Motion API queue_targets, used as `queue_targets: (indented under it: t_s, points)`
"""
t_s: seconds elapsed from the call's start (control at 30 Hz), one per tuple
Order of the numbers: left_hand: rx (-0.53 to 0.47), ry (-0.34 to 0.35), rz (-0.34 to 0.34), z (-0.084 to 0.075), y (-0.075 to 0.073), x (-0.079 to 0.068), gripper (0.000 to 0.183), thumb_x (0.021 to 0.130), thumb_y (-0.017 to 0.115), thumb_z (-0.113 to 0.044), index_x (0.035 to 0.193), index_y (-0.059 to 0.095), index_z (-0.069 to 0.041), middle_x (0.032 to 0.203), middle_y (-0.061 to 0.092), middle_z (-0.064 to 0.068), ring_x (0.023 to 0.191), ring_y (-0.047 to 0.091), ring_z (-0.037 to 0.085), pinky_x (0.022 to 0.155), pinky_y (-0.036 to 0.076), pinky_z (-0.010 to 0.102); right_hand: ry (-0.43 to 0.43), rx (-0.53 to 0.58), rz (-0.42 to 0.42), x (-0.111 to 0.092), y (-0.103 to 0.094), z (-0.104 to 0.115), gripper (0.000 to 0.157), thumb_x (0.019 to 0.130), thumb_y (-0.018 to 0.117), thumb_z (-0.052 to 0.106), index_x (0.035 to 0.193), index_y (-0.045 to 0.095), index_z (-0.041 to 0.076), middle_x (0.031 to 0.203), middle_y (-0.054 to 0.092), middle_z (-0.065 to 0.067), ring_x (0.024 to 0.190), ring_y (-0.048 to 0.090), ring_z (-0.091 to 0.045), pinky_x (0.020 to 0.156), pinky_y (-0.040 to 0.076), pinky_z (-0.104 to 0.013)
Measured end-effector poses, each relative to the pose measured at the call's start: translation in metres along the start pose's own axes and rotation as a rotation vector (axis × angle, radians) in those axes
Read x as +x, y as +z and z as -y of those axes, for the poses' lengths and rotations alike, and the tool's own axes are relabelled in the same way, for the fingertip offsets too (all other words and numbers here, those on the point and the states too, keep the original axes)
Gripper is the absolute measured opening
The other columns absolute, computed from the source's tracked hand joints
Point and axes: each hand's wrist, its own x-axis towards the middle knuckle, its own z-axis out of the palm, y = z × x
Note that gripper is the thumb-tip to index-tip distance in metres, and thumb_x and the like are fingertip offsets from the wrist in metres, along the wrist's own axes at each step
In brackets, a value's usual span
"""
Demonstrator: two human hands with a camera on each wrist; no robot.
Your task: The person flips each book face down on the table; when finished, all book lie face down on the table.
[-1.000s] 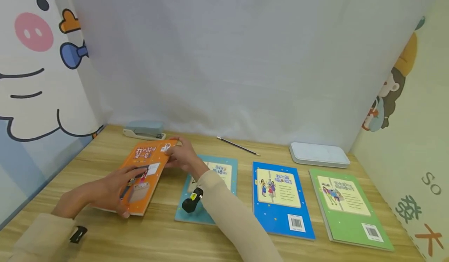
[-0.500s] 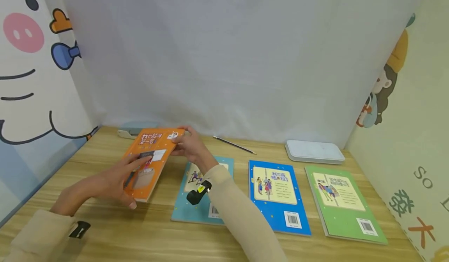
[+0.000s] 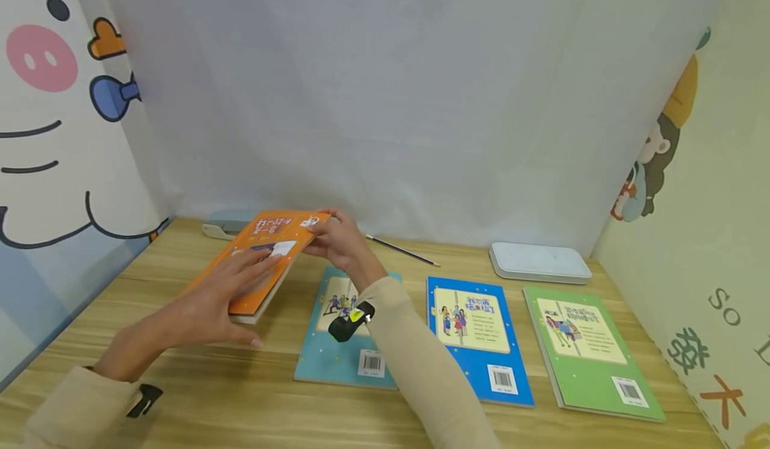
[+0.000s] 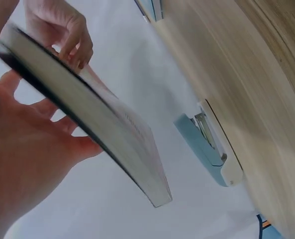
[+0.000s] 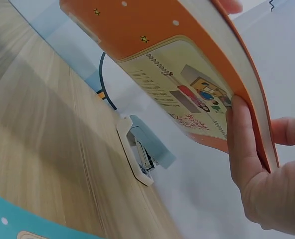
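Note:
An orange book (image 3: 279, 242) is held tilted above the table, toward the left. My right hand (image 3: 345, 245) pinches its upper right edge; in the right wrist view the fingers (image 5: 244, 134) press the back cover (image 5: 132, 42) while the thumb is on the other side. Spread over the front cover is my left hand (image 3: 204, 309), its fingers fairly straight and its thumb sticking out past the near edge. The left wrist view has the book's page block (image 4: 102, 119) edge-on beside the left palm (image 4: 33, 154).
A teal book (image 3: 337, 355), a blue book (image 3: 478, 369) and a green book (image 3: 583, 375) lie in a row to the right. Along the back are a pale blue stapler (image 3: 222, 228), a pencil (image 3: 402, 250) and a light blue case (image 3: 541, 262). A curtain hangs behind.
The orange book has risen off the table and shifted right and away, tilting further. Both hands have moved with it; the left hand has slid farther over the cover.

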Motion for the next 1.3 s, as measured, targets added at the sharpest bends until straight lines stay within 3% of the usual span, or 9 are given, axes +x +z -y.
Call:
queue_targets:
  t_s: [0.17,0.27,0.4,0.53,0.63,0.83,1.03,1.17,1.3]
  points:
    - [0.080,-0.038,0.007,-0.009,-0.001,0.001,0.108,0.066,0.093,-0.030,0.157,0.034,-0.028,0.158,0.035,0.016,0.142,0.030,0.048,0.103,0.036,0.070,-0.005,0.021,-0.022,-0.001,0.001,0.004,0.034,0.092,0.055,-0.010,0.117,0.051,0.012,0.116,0.060,-0.018,0.088,0.068,-0.034,0.057,0.060,-0.031]
    - [0.157,-0.037,0.006,-0.012,0.001,0.002,0.098,0.071,0.091,-0.026,0.154,0.039,-0.026,0.157,0.038,0.017,0.140,0.035,0.048,0.100,0.043,0.067,-0.006,0.001,-0.020,-0.002,0.000,0.005,0.037,0.093,0.056,-0.008,0.125,0.051,0.010,0.117,0.061,-0.018,0.089,0.069,-0.034,0.058,0.060,-0.031]
    - [0.240,0.024,-0.032,-0.013,0.004,0.003,0.086,0.076,0.087,-0.012,0.150,0.045,-0.021,0.152,0.045,0.019,0.133,0.046,0.047,0.091,0.052,0.060,-0.003,-0.022,-0.007,-0.003,-0.003,0.006,0.045,0.093,0.057,-0.007,0.135,0.047,0.007,0.123,0.060,-0.020,0.097,0.069,-0.036,0.059,0.060,-0.031]
    - [0.255,0.109,-0.105,-0.015,0.005,0.004,0.081,0.077,0.080,0.003,0.148,0.048,-0.019,0.145,0.053,0.019,0.114,0.063,0.041,0.077,0.058,0.047,0.001,-0.039,0.010,-0.004,-0.006,0.008,0.041,0.093,0.057,-0.007,0.129,0.049,0.009,0.128,0.059,-0.023,0.112,0.065,-0.044,0.060,0.061,-0.031]
    - [0.250,0.123,-0.148,-0.017,0.004,0.005,0.078,0.077,0.078,0.007,0.145,0.050,-0.018,0.139,0.060,0.018,0.090,0.069,0.028,0.065,0.056,0.037,0.004,-0.047,0.012,-0.004,-0.007,0.008,0.036,0.092,0.057,-0.007,0.123,0.049,0.010,0.127,0.059,-0.024,0.119,0.061,-0.047,0.060,0.061,-0.031]
    - [0.249,0.024,-0.165,-0.023,0.002,0.005,0.078,0.071,0.074,0.016,0.140,0.054,-0.015,0.118,0.069,0.027,0.069,0.061,0.020,0.057,0.048,0.032,0.013,-0.056,0.017,-0.003,-0.009,0.006,0.045,0.092,0.057,-0.009,0.133,0.045,0.004,0.126,0.059,-0.024,0.118,0.061,-0.048,0.060,0.061,-0.031]
    - [0.285,0.061,-0.265,-0.023,0.005,0.006,0.080,0.064,0.069,0.022,0.135,0.057,-0.014,0.118,0.069,0.026,0.055,0.045,0.009,0.050,0.036,0.023,0.021,-0.052,0.013,-0.006,-0.010,0.007,0.038,0.092,0.058,-0.008,0.125,0.047,0.008,0.131,0.056,-0.026,0.121,0.059,-0.048,0.063,0.061,-0.030]
    - [0.282,0.100,-0.335,-0.021,0.008,0.006,0.086,0.059,0.064,0.026,0.134,0.058,-0.015,0.121,0.069,0.024,0.051,0.030,0.004,0.047,0.027,0.020,0.015,-0.065,0.028,-0.008,-0.013,0.008,0.036,0.094,0.058,-0.005,0.125,0.046,0.007,0.131,0.055,-0.026,0.121,0.060,-0.047,0.082,0.061,-0.038]
    - [0.317,0.129,-0.394,-0.019,0.010,0.006,0.087,0.053,0.063,0.026,0.131,0.061,-0.013,0.122,0.069,0.024,0.051,0.023,0.002,0.046,0.023,0.020,0.016,-0.057,0.050,-0.011,-0.015,0.008,0.028,0.096,0.055,-0.003,0.119,0.044,0.009,0.136,0.052,-0.032,0.125,0.056,-0.049,0.101,0.050,-0.049]
